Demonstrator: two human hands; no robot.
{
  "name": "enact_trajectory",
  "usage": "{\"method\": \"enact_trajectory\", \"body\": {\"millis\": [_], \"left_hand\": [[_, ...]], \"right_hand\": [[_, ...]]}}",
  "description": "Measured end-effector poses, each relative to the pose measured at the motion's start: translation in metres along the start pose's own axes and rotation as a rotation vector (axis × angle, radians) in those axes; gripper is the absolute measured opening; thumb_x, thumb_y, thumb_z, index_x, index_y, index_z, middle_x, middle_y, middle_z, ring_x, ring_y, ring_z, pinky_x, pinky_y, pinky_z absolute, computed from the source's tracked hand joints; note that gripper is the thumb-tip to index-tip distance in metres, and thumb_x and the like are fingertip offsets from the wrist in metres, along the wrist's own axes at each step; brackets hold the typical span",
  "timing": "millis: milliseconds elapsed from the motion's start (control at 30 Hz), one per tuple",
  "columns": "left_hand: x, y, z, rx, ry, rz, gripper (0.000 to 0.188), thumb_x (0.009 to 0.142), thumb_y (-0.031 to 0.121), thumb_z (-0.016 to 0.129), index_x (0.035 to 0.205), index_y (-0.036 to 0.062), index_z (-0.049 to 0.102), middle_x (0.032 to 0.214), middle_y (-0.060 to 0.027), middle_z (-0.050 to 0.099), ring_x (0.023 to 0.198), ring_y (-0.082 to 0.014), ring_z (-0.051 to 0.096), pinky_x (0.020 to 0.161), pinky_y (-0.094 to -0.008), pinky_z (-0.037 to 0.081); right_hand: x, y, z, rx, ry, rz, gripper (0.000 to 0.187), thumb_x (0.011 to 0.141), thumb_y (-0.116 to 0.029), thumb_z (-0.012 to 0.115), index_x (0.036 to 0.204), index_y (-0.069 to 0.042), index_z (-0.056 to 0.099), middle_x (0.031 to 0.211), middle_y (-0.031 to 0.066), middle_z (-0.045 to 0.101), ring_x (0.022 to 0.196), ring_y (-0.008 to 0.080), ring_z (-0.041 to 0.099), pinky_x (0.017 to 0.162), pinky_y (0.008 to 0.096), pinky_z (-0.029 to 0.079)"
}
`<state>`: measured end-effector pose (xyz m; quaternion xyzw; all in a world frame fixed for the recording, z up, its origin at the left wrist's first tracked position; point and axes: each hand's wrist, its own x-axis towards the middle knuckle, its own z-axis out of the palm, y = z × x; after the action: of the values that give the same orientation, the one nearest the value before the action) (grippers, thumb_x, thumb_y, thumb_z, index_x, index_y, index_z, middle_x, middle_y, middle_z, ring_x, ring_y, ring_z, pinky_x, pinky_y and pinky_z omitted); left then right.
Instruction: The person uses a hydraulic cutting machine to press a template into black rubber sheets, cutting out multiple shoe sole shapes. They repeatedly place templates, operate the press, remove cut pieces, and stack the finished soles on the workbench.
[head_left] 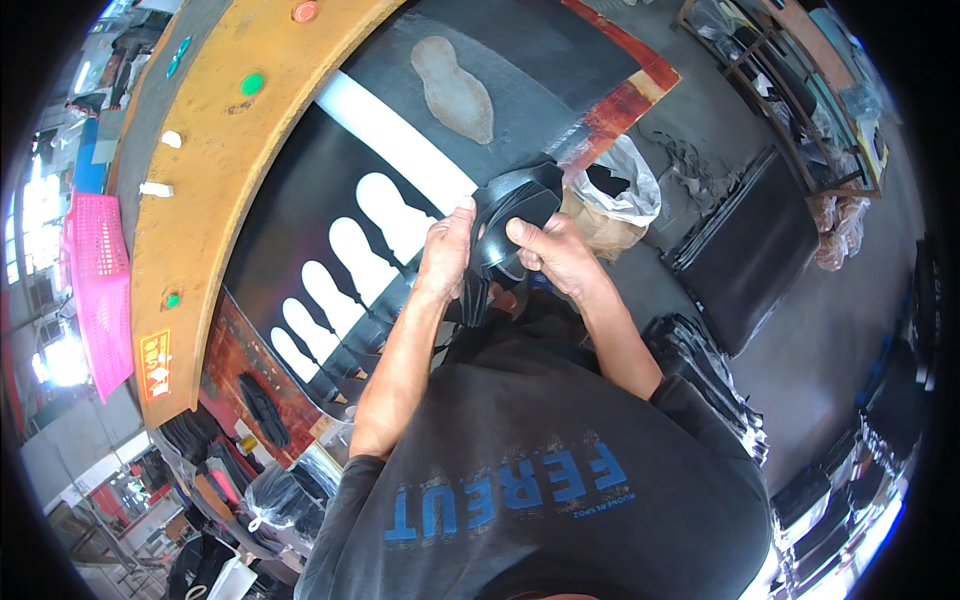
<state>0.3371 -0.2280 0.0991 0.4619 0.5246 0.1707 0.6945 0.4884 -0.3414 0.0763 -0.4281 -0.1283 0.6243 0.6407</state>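
Note:
In front of my chest I hold a stack of black sole-shaped pieces (508,212), thin and flexible. My left hand (447,248) grips its left edge with the thumb on top. My right hand (562,254) pinches its right side, thumb pressed on the upper face; the fingers beneath are partly hidden. Just left of my left hand lies a black sheet (290,195) with several sole-shaped openings in a row, white showing through them. Farther back, a grey sole-shaped piece (455,92) lies flat on the dark work surface (545,60).
A yellow machine beam (225,130) with green and red buttons arches over the left side. A bag with a white liner (625,185) stands right of the surface. Black sheets (755,250) are stacked on the floor at right; a pink basket (95,285) is far left.

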Motion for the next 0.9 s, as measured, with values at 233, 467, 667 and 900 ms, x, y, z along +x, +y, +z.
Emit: {"method": "enact_trajectory", "body": {"millis": [233,467,667,900], "left_hand": [[0.049,0.029,-0.073,0.242,0.373,0.115,0.064,0.108,0.065,0.058,0.081,0.0073,0.067,0.060,0.0006,0.056,0.047,-0.0113,0.049,0.045,-0.0298,0.041],[-0.007,0.057,-0.164,-0.085,0.420,0.169,0.054,0.111,0.057,0.060,0.094,0.0058,0.065,0.080,-0.0009,0.060,0.065,-0.0111,0.053,0.060,-0.0266,0.046],[-0.050,0.026,-0.185,-0.420,0.389,0.025,0.038,0.110,0.045,0.067,0.114,0.0072,0.066,0.093,-0.0021,0.065,0.076,-0.0136,0.058,0.070,-0.0295,0.052],[-0.105,-0.016,-0.215,-0.541,0.280,0.137,0.046,0.117,0.047,0.048,0.117,0.0032,0.064,0.093,-0.0089,0.072,0.077,-0.0194,0.069,0.074,-0.0354,0.059]], "right_hand": [[-0.079,-0.027,-0.022,-0.098,-0.155,-0.293,0.035,0.093,-0.020,0.083,0.117,0.004,0.074,0.088,0.0060,0.073,0.072,0.0124,0.067,0.064,0.0286,0.053],[-0.077,-0.039,-0.158,-0.241,0.788,-0.393,0.026,0.097,-0.023,0.083,0.099,0.003,0.079,0.087,0.0094,0.078,0.076,0.0181,0.074,0.074,0.0295,0.058],[0.019,-0.004,-0.299,-0.390,0.975,-0.238,0.037,0.099,-0.033,0.083,0.101,0.004,0.076,0.089,0.0078,0.076,0.080,0.0137,0.069,0.074,0.0297,0.058],[0.042,0.098,-0.260,-0.597,0.374,0.433,0.017,0.105,-0.023,0.066,0.100,-0.007,0.069,0.085,0.0047,0.066,0.067,0.0155,0.065,0.056,0.0278,0.055]]}}
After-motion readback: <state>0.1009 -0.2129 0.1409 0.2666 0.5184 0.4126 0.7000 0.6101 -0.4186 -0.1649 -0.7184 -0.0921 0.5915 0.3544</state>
